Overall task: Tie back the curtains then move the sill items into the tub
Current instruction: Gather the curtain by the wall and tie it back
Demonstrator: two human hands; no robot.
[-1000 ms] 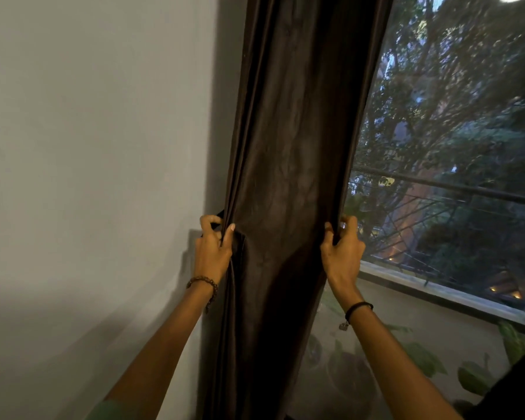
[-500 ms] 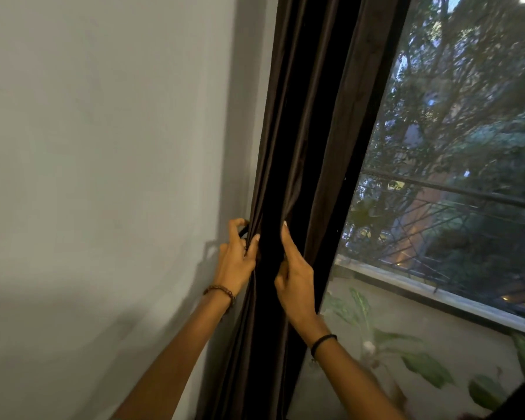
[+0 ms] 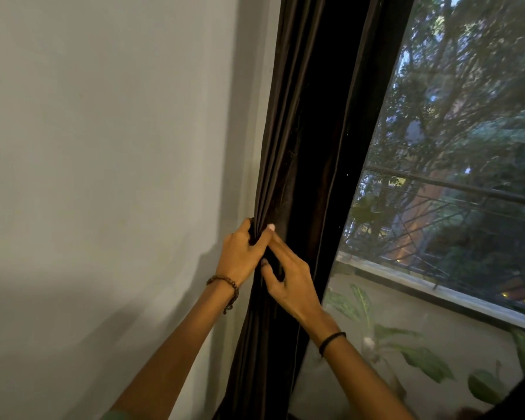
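A dark brown curtain point(image 3: 309, 131) hangs bunched into narrow folds against the left side of the window. My left hand point(image 3: 241, 253) grips the gathered folds at its left edge, thumb wrapped over the front. My right hand point(image 3: 288, 274) lies against the bunch just to the right, fingers long and pointing up-left, fingertips touching the left thumb. No tie-back, sill items or tub are in view.
A plain pale wall point(image 3: 103, 177) fills the left half. The window glass point(image 3: 467, 147) on the right shows trees and a balcony railing point(image 3: 455, 189) outside. Green leafy plants point(image 3: 422, 359) stand below the ledge, behind the glass.
The curtain has been pushed left and gathered into a tight bunch. My right hand moved from the curtain's right edge over to my left hand, and more window is uncovered.
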